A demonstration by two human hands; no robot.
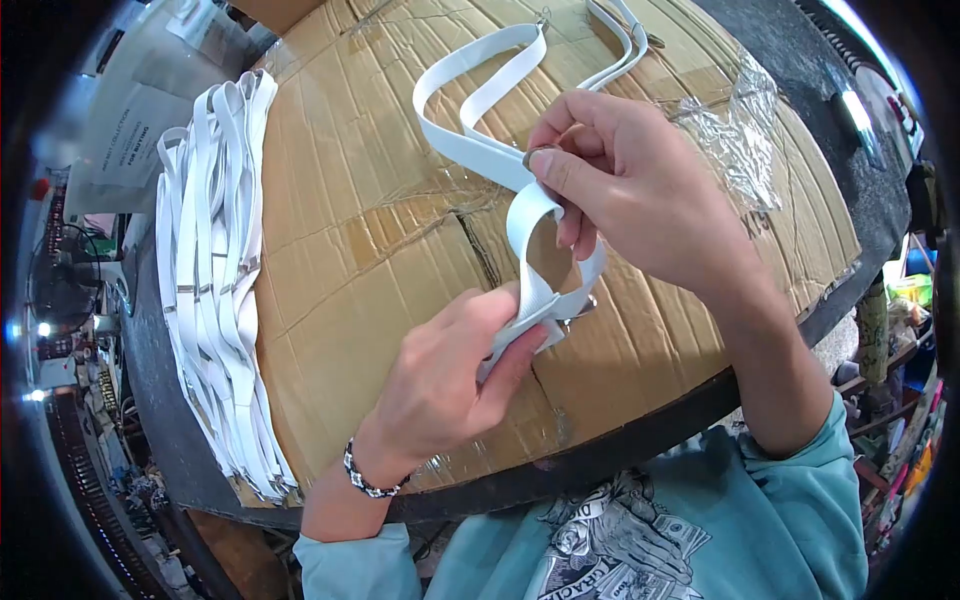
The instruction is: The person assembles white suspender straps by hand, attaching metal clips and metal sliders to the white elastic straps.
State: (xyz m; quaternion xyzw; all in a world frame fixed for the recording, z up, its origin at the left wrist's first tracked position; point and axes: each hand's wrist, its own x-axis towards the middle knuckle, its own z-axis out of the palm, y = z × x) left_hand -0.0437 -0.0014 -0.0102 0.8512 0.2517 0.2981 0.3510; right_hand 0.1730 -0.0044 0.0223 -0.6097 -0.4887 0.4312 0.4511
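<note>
A white strap (pixel 470 152) with metal fittings runs in loops across the cardboard. My left hand (pixel 450 365), with a beaded bracelet at its wrist, pinches overlapping layers of this strap near the front of the board. Higher and to the right, my right hand (pixel 620 180) grips the strap between thumb and fingers at a small metal piece (pixel 540 152). Between the hands the strap bends into an open loop. A shiny metal fitting (pixel 580 310) shows just beyond my left fingertips. The strap's far end loops away toward the top of the board.
A stack of white straps (pixel 215 290) with metal fittings lies along the board's left side. The flattened cardboard (pixel 340 300) covers a dark table (pixel 800 50), with clear tape (pixel 740 140) at its right. A whitish printed bag (pixel 130 120) stands at the upper left.
</note>
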